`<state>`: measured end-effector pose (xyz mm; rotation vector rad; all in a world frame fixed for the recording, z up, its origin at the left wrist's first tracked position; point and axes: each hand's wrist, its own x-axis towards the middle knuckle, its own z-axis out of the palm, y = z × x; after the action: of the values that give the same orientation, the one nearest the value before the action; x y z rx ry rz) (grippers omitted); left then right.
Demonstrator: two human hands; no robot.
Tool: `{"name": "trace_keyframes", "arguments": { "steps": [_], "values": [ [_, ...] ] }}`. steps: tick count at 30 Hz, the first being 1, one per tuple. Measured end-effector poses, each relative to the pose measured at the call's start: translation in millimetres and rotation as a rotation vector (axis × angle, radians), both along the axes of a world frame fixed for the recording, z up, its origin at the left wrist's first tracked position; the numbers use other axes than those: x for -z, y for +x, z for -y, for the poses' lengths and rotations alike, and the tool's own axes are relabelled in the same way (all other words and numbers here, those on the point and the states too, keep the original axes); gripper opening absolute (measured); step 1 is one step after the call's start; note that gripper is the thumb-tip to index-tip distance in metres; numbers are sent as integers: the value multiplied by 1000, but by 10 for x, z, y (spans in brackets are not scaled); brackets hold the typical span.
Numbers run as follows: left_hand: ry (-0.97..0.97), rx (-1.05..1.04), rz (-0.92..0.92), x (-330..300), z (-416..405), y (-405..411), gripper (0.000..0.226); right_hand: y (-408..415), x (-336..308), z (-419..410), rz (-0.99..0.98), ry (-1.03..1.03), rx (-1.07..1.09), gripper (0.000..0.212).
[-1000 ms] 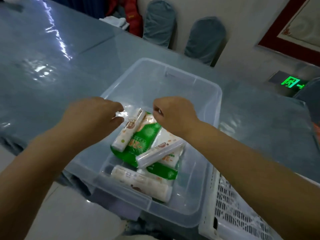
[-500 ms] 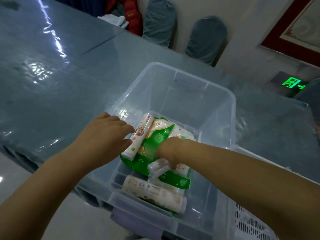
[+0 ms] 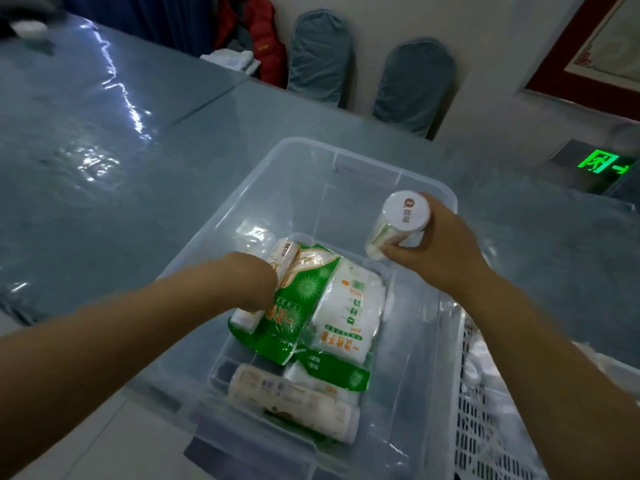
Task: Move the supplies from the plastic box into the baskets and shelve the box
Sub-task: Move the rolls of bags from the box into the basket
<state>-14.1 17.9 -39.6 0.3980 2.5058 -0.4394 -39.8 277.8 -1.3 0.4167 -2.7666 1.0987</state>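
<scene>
A clear plastic box (image 3: 363, 164) stands on the blue table at its near edge. Inside lie two green-and-white packets (image 3: 311, 306), a white roll (image 3: 284, 254) along their left side and another roll (image 3: 291, 403) near the front wall. My right hand (image 3: 436, 251) grips a third white roll (image 3: 398, 223) and holds it lifted above the box's right side, its round end facing me. My left hand (image 3: 256, 282) is down inside the box, its fingers curled round the left roll.
A white slotted basket (image 3: 491, 427) sits against the box's right side. The table (image 3: 104, 150) has a glossy blue cover. Two covered chairs (image 3: 412, 84) stand against the far wall, with a red jacket (image 3: 259, 36) behind the table.
My right hand has lifted a roll out from on top of the packets, up and to the right. My left hand has closed round the left roll.
</scene>
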Motion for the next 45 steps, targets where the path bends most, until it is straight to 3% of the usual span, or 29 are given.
{"name": "trace_keyframes", "arguments": {
  "steps": [3,7,10,14,19,21,26,31,37,41,45],
  "values": [
    [-40,-15,135,336,-142,-87,35,11,115,-108,23,-78,71,56],
    [191,-328,-104,730,-154,-69,52,13,219,-130,44,-117,107,58],
    [258,-351,-203,788,-139,-72,54,1,235,-138,61,-126,123,61],
    [431,-490,-228,772,-176,-105,56,-4,241,-133,49,-78,133,64],
    [490,-445,-180,848,-272,-71,70,-7,247,-125,59,-70,158,63],
    [537,-467,-234,795,-283,-114,68,-4,242,-115,63,-67,165,62],
    [866,-639,-369,472,-451,-267,41,31,203,-90,72,-63,165,59],
    [1176,-556,-417,118,-512,-310,39,149,105,-87,-40,-414,274,51],
    [1401,-405,-405,-502,-848,-233,43,358,-251,-305,-212,-720,449,40],
    [1556,-325,-258,-796,-1315,-28,40,623,-532,-776,-398,-874,510,45],
    [1537,-216,-108,-832,-1861,230,46,938,-573,-1369,-414,-894,604,46]
  ]
}}
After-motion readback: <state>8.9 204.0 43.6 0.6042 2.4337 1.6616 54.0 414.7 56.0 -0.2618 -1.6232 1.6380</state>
